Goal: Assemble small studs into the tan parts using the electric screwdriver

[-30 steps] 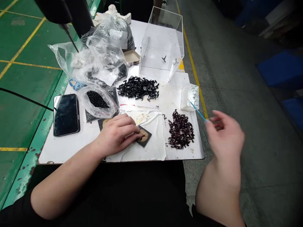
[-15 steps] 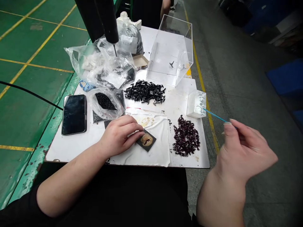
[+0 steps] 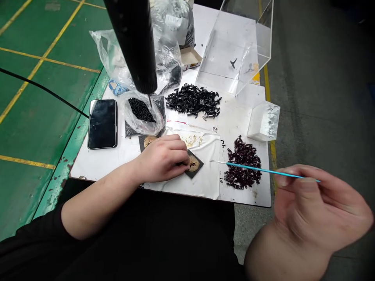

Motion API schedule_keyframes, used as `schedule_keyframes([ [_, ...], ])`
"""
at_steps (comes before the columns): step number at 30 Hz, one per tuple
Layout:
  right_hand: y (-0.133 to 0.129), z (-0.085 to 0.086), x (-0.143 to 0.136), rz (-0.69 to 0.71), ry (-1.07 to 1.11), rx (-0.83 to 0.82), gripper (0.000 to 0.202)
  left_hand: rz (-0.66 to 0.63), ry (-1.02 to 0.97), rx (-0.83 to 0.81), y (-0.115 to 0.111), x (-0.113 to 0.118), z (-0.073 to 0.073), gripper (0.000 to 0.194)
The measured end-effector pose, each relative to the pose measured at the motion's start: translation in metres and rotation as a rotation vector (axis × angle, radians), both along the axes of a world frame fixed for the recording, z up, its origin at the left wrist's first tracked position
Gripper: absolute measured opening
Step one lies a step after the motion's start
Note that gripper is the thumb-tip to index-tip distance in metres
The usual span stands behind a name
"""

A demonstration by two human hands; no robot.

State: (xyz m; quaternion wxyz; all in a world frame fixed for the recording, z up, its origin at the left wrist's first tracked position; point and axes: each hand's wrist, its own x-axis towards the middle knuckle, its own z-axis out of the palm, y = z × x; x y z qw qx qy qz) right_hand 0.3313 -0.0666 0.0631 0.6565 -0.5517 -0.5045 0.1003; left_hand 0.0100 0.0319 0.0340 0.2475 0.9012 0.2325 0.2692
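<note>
My right hand point(image 3: 319, 203) pinches a thin blue brush point(image 3: 263, 170) with a pale, fine tip. The brush points left, across a heap of dark red small parts point(image 3: 243, 166), with its tip above the white cloth point(image 3: 208, 187). My left hand point(image 3: 168, 158) rests on the cloth, fingertips closed together at the edge of a dark square pad point(image 3: 199, 168) with a tan round patch point(image 3: 194, 163). A small dark piece lies at those fingertips; whether they grip it is hidden. Small gold rings point(image 3: 193, 140) are scattered just beyond this hand.
Black small parts point(image 3: 193, 101) are heaped behind the cloth. A white-smeared clear pot point(image 3: 263, 121) stands at the right table edge, a clear acrylic box point(image 3: 228, 50) behind. A black screwdriver point(image 3: 137, 50) hangs overhead. A phone point(image 3: 102, 124) and an open bag of black screws point(image 3: 142, 110) lie left.
My right hand has drawn the brush out of the pot and swung its tip left over the cloth. My left hand stays by the pad. The camera view has shifted.
</note>
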Motion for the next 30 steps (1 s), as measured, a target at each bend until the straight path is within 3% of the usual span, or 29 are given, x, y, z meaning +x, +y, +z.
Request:
schedule_keyframes([
  [4, -0.004, -0.009, -0.012, 0.110, -0.014, -0.067, 0.017, -0.070, -0.003, 0.001, 0.001, 0.000, -0.002, 0.016],
  [14, 0.000, -0.019, -0.020, 0.218, -0.021, -0.074, 0.022, -0.107, -0.011, 0.020, 0.003, 0.000, -0.004, 0.018],
  [30, 0.003, -0.022, -0.022, 0.176, -0.050, -0.105, 0.017, -0.135, 0.038, -0.012, 0.002, -0.002, -0.005, 0.027],
])
